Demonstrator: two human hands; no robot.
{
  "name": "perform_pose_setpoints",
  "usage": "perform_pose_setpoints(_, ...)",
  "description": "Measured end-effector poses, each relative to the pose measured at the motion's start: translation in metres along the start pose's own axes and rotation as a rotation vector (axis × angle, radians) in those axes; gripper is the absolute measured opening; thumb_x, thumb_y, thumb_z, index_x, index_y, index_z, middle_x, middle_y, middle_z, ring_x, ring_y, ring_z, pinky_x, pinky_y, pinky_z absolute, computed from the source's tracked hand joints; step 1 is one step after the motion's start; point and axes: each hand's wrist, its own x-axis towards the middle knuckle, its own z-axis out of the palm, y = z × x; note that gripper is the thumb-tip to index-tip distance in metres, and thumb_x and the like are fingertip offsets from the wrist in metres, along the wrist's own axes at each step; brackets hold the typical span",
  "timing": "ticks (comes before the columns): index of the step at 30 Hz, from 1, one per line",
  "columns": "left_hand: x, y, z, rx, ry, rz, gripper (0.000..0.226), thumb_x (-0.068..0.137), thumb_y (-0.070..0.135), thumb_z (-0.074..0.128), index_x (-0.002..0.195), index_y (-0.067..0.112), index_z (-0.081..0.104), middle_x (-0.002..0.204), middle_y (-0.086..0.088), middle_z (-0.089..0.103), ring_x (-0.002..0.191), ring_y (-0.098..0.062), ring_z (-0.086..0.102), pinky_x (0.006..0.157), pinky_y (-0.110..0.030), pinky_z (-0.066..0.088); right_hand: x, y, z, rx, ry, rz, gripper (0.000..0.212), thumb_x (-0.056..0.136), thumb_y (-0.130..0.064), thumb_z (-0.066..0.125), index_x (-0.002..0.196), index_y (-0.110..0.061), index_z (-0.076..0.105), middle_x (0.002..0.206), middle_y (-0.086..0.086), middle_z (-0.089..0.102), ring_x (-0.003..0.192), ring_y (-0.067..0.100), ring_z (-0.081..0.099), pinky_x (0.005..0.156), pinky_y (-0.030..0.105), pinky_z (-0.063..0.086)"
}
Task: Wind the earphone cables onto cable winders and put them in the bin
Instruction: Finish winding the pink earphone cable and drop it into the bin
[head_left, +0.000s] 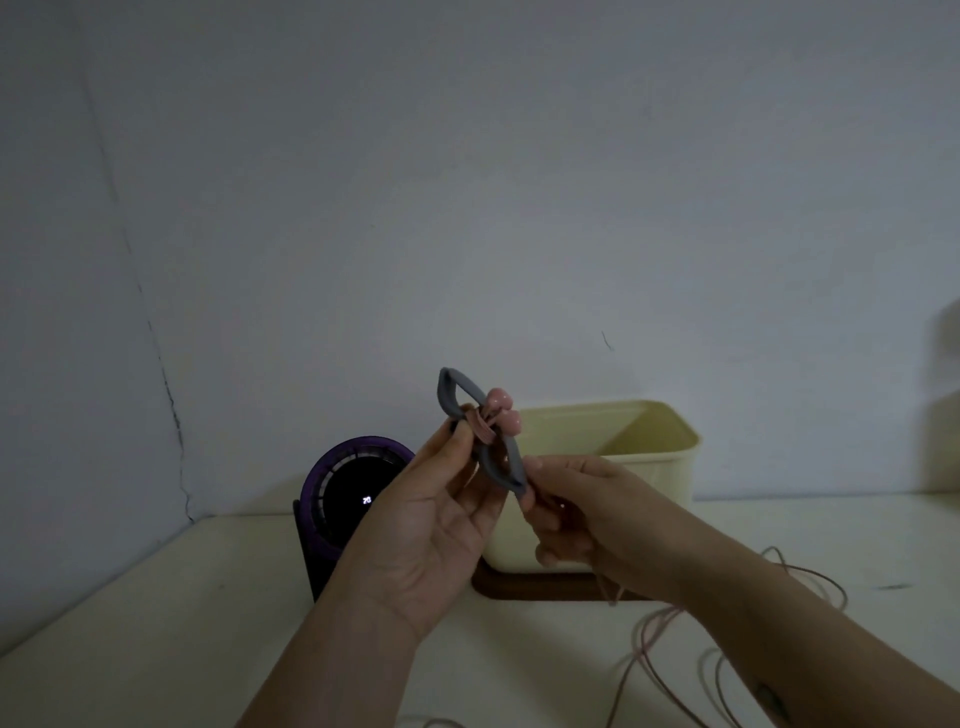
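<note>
Up in the air in front of the cream bin (670, 441), the grey cable winder (457, 387) is held at a slant, its long axis running from upper left down to lower right. The left hand (431, 525) grips it at the waist, thumb and fingertips closed on the narrow middle, right where the two pink earbuds (501, 402) sit tucked against it. The right hand (587, 514) is at the winder's lower tip, fingers curled tight, and it looks to be pinching the earphone cable (649, 629) there, though the exact contact is hidden in the dim light. From under that hand the pink cable drops and spills in loose loops over the table (156, 623) toward its near right edge, so almost all of it is unwound. That is the key: the slack lies below and to the right, on the right hand's side, so the right hand is the one placed to carry it across the waist, at right angles to the winder's length. The bin sits just behind both hands on a dark wooden base (545, 590), a purple fan (353, 483) to its left.
</note>
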Motion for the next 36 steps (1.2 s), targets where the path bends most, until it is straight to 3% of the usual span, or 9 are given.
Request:
perform_pose_setpoints(4,0.0,-0.002,0.0,0.006,0.027,-0.028,0.023,0.074,0.015,0.061,0.086,0.009,0.079,0.095,-0.005,0.074,0.083,-0.01,0.072,0.072,-0.027,0.06,-0.002,0.0,-0.001,0.338,-0.177,0.223,0.032,0.092,-0.031,0.048,0.063,-0.016,0.049,0.051,-0.005,0.033,0.036,0.006,0.026,0.053,0.022,0.038)
perform_pose_setpoints(7,0.001,-0.004,0.0,0.014,0.035,-0.02,0.022,0.075,0.013,0.06,0.085,0.007,0.078,0.094,-0.006,0.074,0.081,-0.011,0.072,0.067,-0.026,0.06,-0.003,-0.001,-0.003,0.37,-0.215,0.262,0.031,0.09,-0.033,0.048,0.065,-0.016,0.051,0.048,-0.005,0.033,0.033,0.005,0.026,0.051,0.021,0.041)
perform_pose_setpoints(14,0.007,-0.004,-0.01,0.075,0.141,0.052,0.023,0.08,0.013,0.056,0.081,0.009,0.078,0.091,-0.005,0.074,0.083,-0.01,0.071,0.094,-0.032,0.048,-0.008,-0.008,0.005,-0.473,0.007,0.115,0.036,0.102,-0.029,0.036,0.091,-0.012,0.066,0.056,-0.001,0.039,0.049,0.012,0.033,0.056,0.025,0.041)
perform_pose_setpoints(18,0.008,-0.009,-0.011,0.132,0.163,0.061,0.022,0.092,0.01,0.05,0.101,0.004,0.07,0.096,-0.006,0.073,0.086,-0.011,0.071,0.093,-0.031,0.048,-0.013,-0.015,0.011,-0.94,0.078,-0.006,0.031,0.101,-0.029,0.036,0.089,-0.024,0.064,0.055,-0.014,0.046,0.047,-0.002,0.045,0.05,0.009,0.034)
perform_pose_setpoints(20,0.008,-0.011,-0.011,0.153,0.167,0.056,0.023,0.093,0.01,0.05,0.105,0.004,0.068,0.097,-0.006,0.074,0.087,-0.011,0.07,0.09,-0.03,0.048,-0.016,-0.015,0.01,-1.107,0.077,-0.024,0.031,0.101,-0.03,0.035,0.095,-0.022,0.065,0.059,-0.013,0.046,0.054,-0.004,0.049,0.054,0.013,0.035)
perform_pose_setpoints(25,0.007,-0.016,-0.011,0.22,0.149,0.081,0.025,0.096,0.009,0.049,0.111,0.002,0.067,0.103,-0.007,0.073,0.091,-0.011,0.07,0.073,-0.021,0.057,-0.019,-0.015,0.009,-1.309,0.07,-0.041,0.04,0.101,-0.035,0.033,0.09,-0.01,0.062,0.072,0.004,0.058,0.064,0.018,0.053,0.061,0.028,0.041)
perform_pose_setpoints(28,0.008,-0.018,-0.011,0.24,0.143,0.108,0.026,0.095,0.008,0.049,0.112,0.0,0.066,0.1,-0.009,0.074,0.088,-0.011,0.071,0.066,-0.019,0.056,-0.02,-0.018,0.009,-1.268,0.062,0.008,0.04,0.1,-0.033,0.035,0.098,-0.004,0.064,0.078,0.01,0.062,0.065,0.02,0.055,0.064,0.034,0.044)
perform_pose_setpoints(30,0.008,-0.019,-0.011,0.239,0.133,0.116,0.027,0.093,0.008,0.05,0.113,0.0,0.065,0.097,-0.01,0.074,0.087,-0.011,0.07,0.065,-0.019,0.056,-0.02,-0.022,0.007,-1.129,0.028,0.086,0.037,0.099,-0.029,0.039,0.095,-0.005,0.066,0.064,0.006,0.055,0.055,0.013,0.047,0.059,0.03,0.042)
perform_pose_setpoints(36,0.011,-0.023,-0.016,0.276,0.09,0.17,0.035,0.078,0.017,0.057,0.11,0.005,0.067,0.098,-0.008,0.073,0.094,-0.015,0.067,0.082,-0.029,0.053,-0.022,-0.031,0.0,-0.29,-0.115,0.26,0.043,0.1,-0.032,0.041,0.071,-0.011,0.066,0.052,-0.002,0.022,0.047,0.013,0.024,0.056,0.025,0.048)
